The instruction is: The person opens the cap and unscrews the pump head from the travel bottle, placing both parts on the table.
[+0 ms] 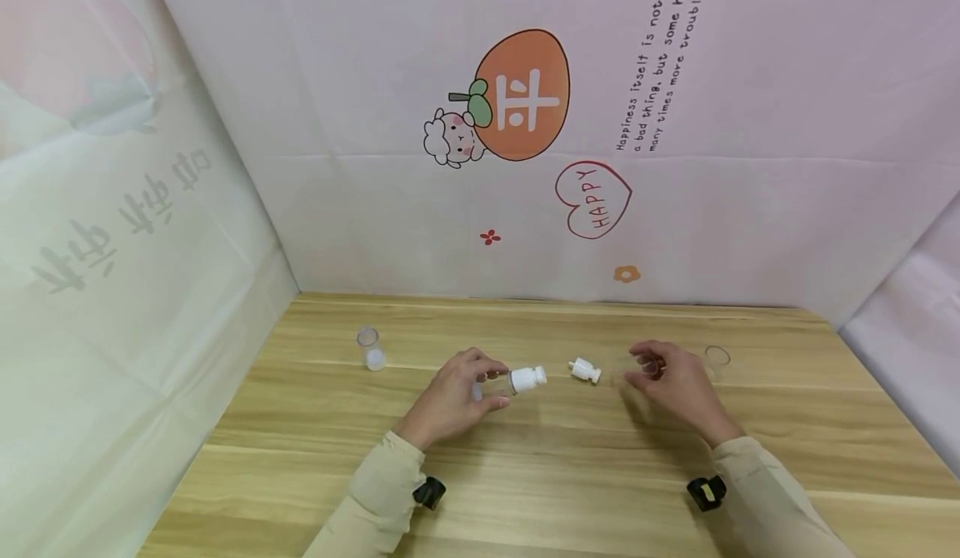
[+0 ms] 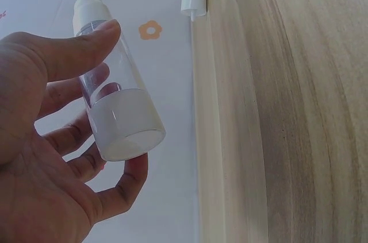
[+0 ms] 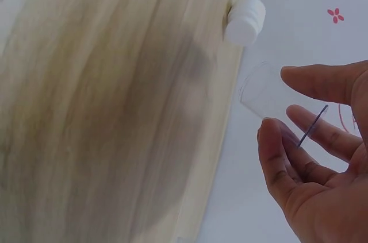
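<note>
**Bottle and clear cap apart, loose pump between**

Head view: the left hand grips the bottle, long axis roughly level, white top toward the right hand. The pump lies on the table, nearer the right hand than the left. Left wrist view: thumb and curled fingers enclose the bottle, tilted. Right wrist view: thumb and fingers pinch the clear cap, one end projecting past the fingertips; which end is open cannot be told.
</note>
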The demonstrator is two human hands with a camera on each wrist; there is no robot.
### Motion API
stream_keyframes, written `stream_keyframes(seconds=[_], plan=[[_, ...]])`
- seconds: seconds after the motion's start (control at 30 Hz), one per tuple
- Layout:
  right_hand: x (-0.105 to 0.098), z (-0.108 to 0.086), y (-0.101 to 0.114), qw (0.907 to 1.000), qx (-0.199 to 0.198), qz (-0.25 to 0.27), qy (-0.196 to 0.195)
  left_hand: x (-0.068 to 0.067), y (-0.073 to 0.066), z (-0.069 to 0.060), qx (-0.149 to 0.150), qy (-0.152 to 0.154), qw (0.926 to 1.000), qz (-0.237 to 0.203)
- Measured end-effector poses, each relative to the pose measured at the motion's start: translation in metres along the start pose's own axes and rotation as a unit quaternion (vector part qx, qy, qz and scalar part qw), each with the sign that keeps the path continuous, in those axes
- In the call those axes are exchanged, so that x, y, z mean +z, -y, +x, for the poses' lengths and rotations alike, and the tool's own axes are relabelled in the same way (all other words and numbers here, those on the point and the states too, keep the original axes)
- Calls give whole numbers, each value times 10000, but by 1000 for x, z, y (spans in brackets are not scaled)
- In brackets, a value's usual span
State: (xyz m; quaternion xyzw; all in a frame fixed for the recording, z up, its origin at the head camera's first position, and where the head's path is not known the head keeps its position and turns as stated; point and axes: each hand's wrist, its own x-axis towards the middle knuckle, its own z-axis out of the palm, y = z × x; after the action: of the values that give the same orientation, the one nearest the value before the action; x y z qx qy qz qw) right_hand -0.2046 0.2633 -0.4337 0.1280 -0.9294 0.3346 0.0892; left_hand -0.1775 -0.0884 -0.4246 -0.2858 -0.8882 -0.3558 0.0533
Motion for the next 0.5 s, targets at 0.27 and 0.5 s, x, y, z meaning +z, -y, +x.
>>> stream_keyframes(seconds=[0.27,0.5], plan=[[-1,2,-6,9996,132,-170,166,1,1,0,33,-15,10000,-2],[-2,6,-7,9988,135,-345,322,2,1,-1,-4,6,10000,-48]])
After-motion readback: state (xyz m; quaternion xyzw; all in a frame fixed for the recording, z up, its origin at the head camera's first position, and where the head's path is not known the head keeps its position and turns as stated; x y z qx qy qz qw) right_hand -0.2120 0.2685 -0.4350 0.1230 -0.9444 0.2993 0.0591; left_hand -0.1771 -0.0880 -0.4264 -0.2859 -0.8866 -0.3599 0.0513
